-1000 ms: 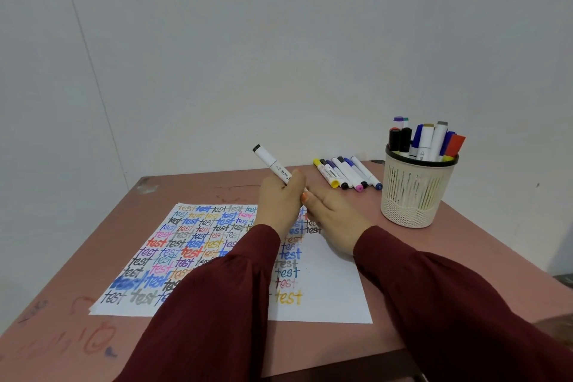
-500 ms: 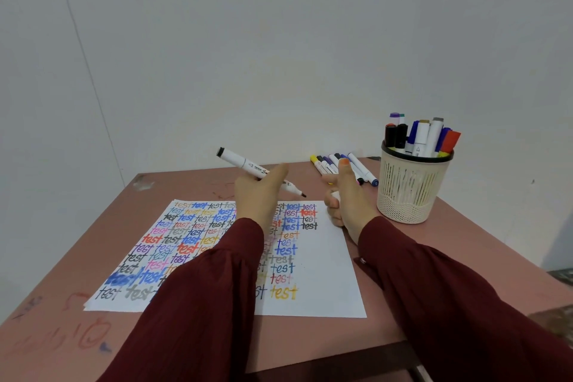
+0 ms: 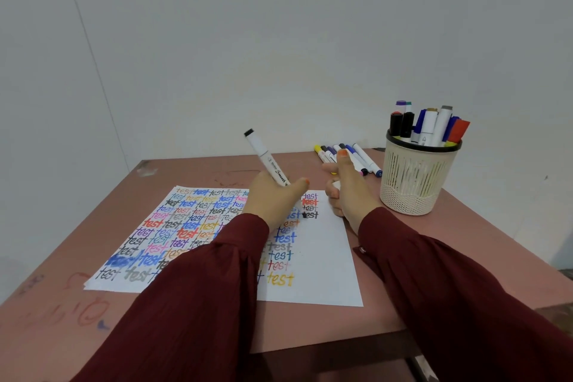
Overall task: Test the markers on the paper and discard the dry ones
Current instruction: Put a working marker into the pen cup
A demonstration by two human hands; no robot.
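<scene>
My left hand (image 3: 273,198) grips a white marker (image 3: 266,160) with a black end cap, its barrel tilted up to the left and its black tip down on the paper (image 3: 322,257) beside the word "test". The sheet is filled with coloured "test" words on its left and middle. My right hand (image 3: 344,189) rests at the paper's top right corner, fingers curled round a small white cap, thumb up.
A cream mesh cup (image 3: 415,183) holding several markers stands at the right of the pink table (image 3: 62,304). A row of several loose markers (image 3: 356,158) lies behind my right hand. White walls close off the back and left.
The marker was uncapped: my right hand pulled away to the right with the cap. My left hand then swung the marker from level to steep and set its tip on the paper.
</scene>
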